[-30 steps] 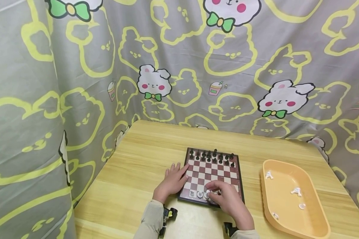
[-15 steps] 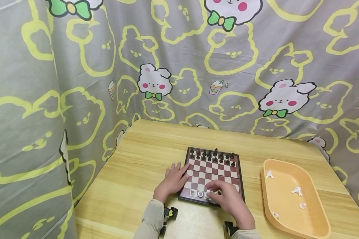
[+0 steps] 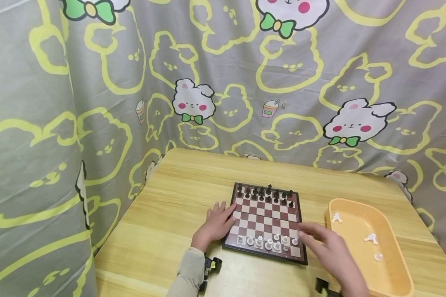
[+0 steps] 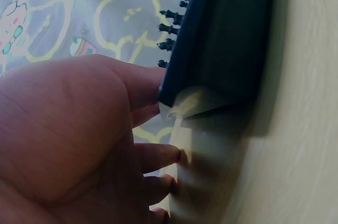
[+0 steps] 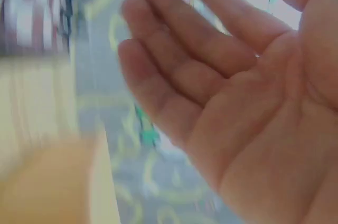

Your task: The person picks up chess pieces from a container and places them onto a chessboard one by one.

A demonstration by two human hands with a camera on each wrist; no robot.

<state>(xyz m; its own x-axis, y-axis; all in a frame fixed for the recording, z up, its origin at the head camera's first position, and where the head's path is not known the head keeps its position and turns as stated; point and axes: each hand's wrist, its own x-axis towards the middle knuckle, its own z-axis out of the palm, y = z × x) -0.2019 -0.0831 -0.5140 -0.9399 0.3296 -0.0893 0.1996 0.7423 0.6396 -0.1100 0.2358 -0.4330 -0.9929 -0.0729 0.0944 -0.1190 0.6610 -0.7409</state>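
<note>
Chess pieces [image 3: 371, 238] lie loose in tray [image 3: 354, 218]; likely light, rigid, slick: pinch around the middle. Right hand [image 3: 332, 249]: empty, fingers extended. Left hand [image 3: 216, 222]: fingers extended against chessboard [image 3: 265, 218], gripping nothing.

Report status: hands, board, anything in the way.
Left hand at left edge of board. Right hand by right edge, nothing seen in it. White pieces on board, more in tray. Right hand partly hides tray.

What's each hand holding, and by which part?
Nothing visibly held: the right hand is open and looks empty; the left hand just rests at the left edge of the chessboard.
</note>
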